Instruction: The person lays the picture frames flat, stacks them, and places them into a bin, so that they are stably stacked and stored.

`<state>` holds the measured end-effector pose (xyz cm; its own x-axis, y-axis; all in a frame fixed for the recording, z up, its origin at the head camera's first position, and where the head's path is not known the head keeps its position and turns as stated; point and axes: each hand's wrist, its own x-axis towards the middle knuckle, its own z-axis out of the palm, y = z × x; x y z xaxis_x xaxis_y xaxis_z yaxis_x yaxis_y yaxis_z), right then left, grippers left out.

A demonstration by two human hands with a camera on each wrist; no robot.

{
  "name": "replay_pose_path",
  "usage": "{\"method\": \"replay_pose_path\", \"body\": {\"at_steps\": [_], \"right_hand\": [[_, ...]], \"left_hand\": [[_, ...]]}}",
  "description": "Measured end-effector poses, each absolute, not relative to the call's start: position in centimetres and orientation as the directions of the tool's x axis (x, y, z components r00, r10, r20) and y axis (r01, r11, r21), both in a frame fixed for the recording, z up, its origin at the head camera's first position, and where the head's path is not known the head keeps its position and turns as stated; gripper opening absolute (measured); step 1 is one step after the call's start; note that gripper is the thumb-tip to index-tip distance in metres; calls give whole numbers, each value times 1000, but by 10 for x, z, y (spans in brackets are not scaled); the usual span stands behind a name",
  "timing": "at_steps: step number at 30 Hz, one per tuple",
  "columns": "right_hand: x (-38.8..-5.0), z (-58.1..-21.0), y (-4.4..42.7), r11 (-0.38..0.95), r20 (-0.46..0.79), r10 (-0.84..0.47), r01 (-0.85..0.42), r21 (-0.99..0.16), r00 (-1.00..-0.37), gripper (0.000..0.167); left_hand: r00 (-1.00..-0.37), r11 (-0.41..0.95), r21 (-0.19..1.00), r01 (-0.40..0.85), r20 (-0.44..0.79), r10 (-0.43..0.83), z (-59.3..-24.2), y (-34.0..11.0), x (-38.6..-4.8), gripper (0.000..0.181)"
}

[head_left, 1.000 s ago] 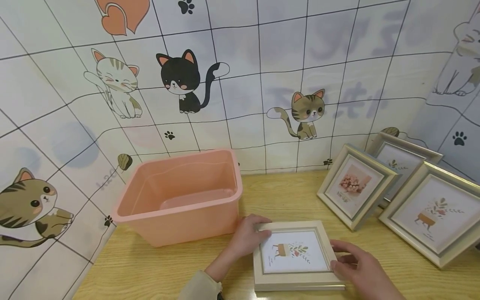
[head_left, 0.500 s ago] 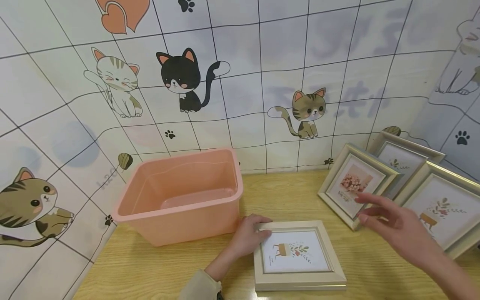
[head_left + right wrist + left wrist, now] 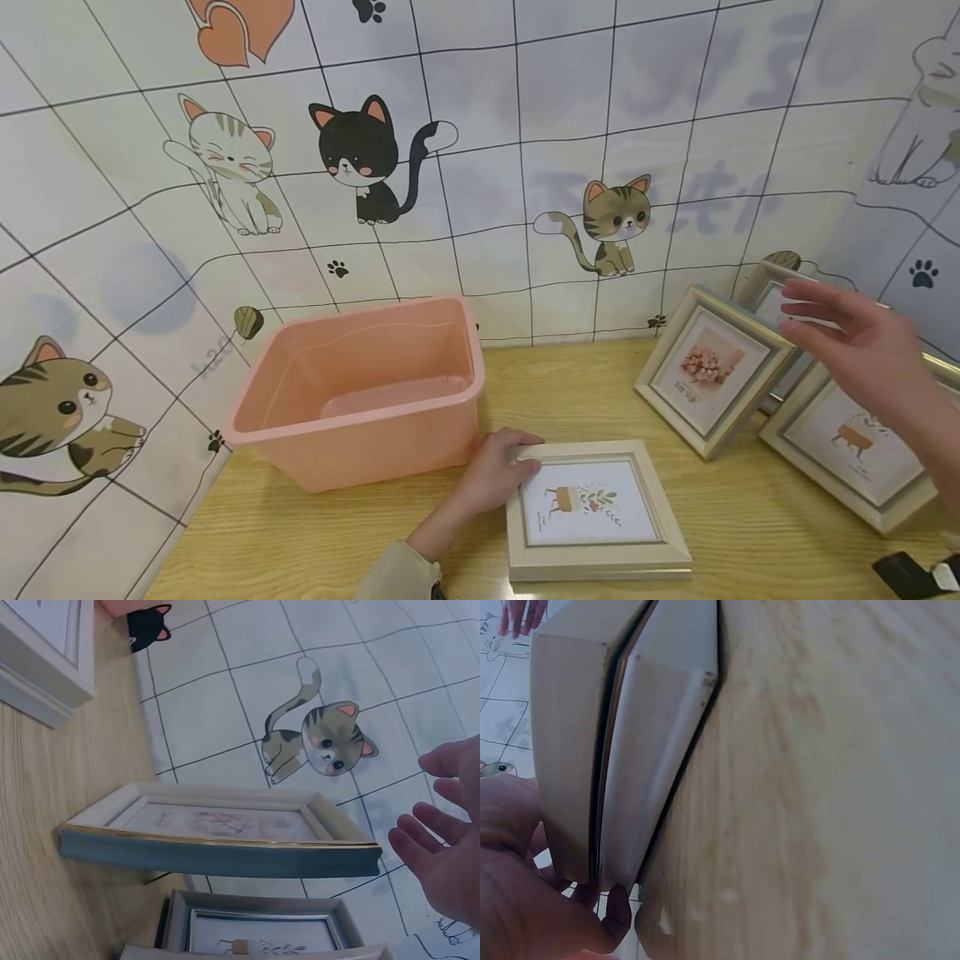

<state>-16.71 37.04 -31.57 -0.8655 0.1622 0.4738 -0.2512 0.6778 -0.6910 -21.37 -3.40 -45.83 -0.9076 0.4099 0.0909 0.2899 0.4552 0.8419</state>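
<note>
My left hand [image 3: 495,475] grips the left edge of two stacked picture frames, thumb on top. The upper picture frame [image 3: 600,558] lies flat, showing a print of a plant in an orange pot with legs. In the left wrist view the lower picture frame [image 3: 652,735] sits beneath it, with fingers around the corner. My right hand [image 3: 862,350] hovers with fingers spread, holding nothing, in front of the standing frames. Nearest are the back picture frame [image 3: 765,304], partly hidden, and the picture frame with pink flowers [image 3: 708,371]. Behind the forearm leans a larger picture frame [image 3: 855,442].
A pink plastic tub [image 3: 360,442] with nothing visible inside stands left of the stack on the wooden table [image 3: 555,375]. Behind rises a wall covering [image 3: 480,192] with cartoon cats. A black and white item [image 3: 903,575] shows at the lower right.
My right hand has let go of the stack's right side and moved up and right to the standing frames. The left hand stays on the stack.
</note>
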Motion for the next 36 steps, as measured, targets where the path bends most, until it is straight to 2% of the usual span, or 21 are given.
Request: {"method": "replay_pose_path", "body": {"at_steps": [4,9,17,23,27,36], "right_hand": [[-184,-325,378,682,396,141,-202,-704,-907,57],[-197,-333,380,723,376,84,-203,-661,-923,58],[-208,-332,383,780,300,111,-104,-617,-947,56],[-214,-339,385,813,249,-21,-161,-559,-968,55],[-212,-342,383,812,256,-32,-174,-556,-966,53],[-192,-345,379,708,230,47,-130,-694,-972,55]], "left_hand": [[-906,454,842,291,90,414,-459,-35,-214,25],[-901,448,842,300,95,424,-459,-35,-215,25],[-892,414,860,299,99,441,-458,-36,-214,27],[-892,409,864,295,95,441,-457,-37,-213,27],[-900,423,861,282,85,427,-457,-37,-214,27],[-903,427,842,330,149,403,-454,-36,-211,28]]}}
